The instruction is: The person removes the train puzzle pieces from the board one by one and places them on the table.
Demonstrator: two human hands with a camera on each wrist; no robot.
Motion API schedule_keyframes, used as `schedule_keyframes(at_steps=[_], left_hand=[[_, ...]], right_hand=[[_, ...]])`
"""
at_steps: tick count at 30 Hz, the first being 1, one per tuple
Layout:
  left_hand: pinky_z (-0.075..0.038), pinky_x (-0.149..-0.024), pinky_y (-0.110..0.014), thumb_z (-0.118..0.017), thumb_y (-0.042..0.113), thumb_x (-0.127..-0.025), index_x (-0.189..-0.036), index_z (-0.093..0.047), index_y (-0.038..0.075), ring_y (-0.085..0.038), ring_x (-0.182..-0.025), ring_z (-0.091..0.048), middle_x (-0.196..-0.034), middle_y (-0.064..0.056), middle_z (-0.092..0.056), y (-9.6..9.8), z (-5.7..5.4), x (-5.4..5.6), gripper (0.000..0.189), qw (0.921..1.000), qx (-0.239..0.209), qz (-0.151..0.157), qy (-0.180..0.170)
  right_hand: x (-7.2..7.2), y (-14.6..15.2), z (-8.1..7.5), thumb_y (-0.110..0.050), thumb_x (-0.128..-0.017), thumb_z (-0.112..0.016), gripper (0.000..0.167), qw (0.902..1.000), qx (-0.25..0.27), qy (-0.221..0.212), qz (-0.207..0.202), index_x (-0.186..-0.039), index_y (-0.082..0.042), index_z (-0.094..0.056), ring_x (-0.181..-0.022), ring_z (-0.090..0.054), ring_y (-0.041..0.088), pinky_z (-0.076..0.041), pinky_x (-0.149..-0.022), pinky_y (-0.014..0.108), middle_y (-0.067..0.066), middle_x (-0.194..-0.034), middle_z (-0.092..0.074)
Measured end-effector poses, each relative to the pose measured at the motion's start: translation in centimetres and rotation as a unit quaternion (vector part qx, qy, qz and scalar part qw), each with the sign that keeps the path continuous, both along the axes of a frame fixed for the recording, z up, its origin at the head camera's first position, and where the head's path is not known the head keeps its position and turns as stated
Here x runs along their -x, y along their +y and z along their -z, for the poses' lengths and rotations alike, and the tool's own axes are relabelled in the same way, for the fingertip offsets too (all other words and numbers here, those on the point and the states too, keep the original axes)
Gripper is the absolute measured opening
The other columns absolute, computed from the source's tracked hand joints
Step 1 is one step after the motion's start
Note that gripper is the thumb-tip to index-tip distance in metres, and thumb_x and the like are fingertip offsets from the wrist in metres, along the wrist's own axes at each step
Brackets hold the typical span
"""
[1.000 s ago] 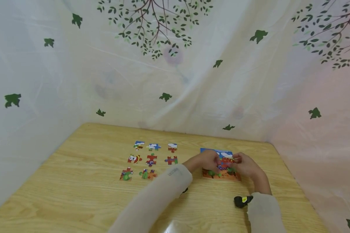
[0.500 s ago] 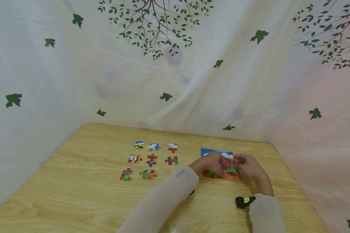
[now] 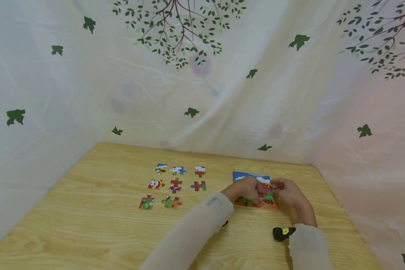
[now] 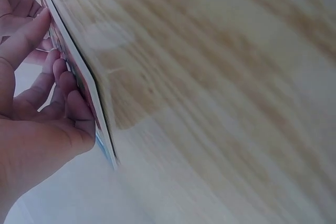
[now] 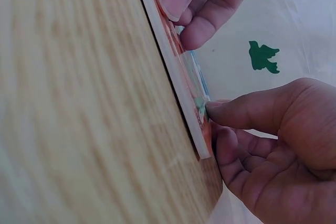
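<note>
A rectangular jigsaw puzzle board (image 3: 253,175) with a blue sky and orange ground lies flat on the right half of the table. Over its middle, my left hand (image 3: 245,188) touches the surface with bent fingers; whether a loose piece lies under the fingertips is hidden. My right hand (image 3: 289,194) is at the board's right side. In the right wrist view, the right thumb (image 5: 231,114) sits on the picture surface, while the curled forefinger meets the board's edge. Seen edge-on by the left wrist, the left hand (image 4: 50,140) has its fingers against the printed face.
Several loose jigsaw pieces lie in rough rows left of the board, among them a bee-face piece (image 3: 155,184), a red piece (image 3: 175,185) and a green-and-orange piece (image 3: 171,202). The wooden table (image 3: 98,225) ends at a white curtain (image 3: 148,112) with printed leaves.
My left hand has shifted slightly right on the board, uncovering more of its left part. The right hand has moved very little, and the loose pieces stay where they were.
</note>
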State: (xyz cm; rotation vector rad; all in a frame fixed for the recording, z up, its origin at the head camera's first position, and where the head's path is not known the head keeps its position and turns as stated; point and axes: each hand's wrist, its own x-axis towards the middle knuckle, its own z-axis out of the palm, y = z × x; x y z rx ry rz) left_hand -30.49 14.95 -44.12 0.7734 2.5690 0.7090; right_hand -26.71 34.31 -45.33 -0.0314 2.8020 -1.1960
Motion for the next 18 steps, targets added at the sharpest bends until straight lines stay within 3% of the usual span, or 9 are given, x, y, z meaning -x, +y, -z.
schedule_keyframes(at_steps=[6,18], left_hand=[[-0.052,-0.078,-0.024,-0.092,0.024,-0.078,-0.095,-0.073,0.017,-0.008,-0.081,-0.059,-0.09,0.009,-0.067,0.09,-0.14,-0.16,0.026,0.9992,-0.009,-0.031,-0.026],[-0.048,-0.069,-0.024,-0.091,0.019,-0.078,-0.087,-0.067,0.018,-0.009,-0.075,-0.056,-0.084,0.009,-0.062,-0.01,-0.01,-0.32,0.025,0.9987,-0.035,-0.027,-0.025]], right_hand=[[0.09,-0.11,-0.07,0.003,-0.096,-0.057,0.041,1.0,-0.009,0.0,0.004,-0.136,0.013,-0.053,-0.11,-0.058,0.036,-0.051,-0.088,0.043,0.026,-0.121,-0.061],[0.07,0.01,0.08,0.003,-0.096,-0.058,0.041,1.0,-0.002,0.001,0.0,-0.135,0.014,-0.053,-0.111,-0.058,0.036,-0.051,-0.089,0.043,0.026,-0.121,-0.062]])
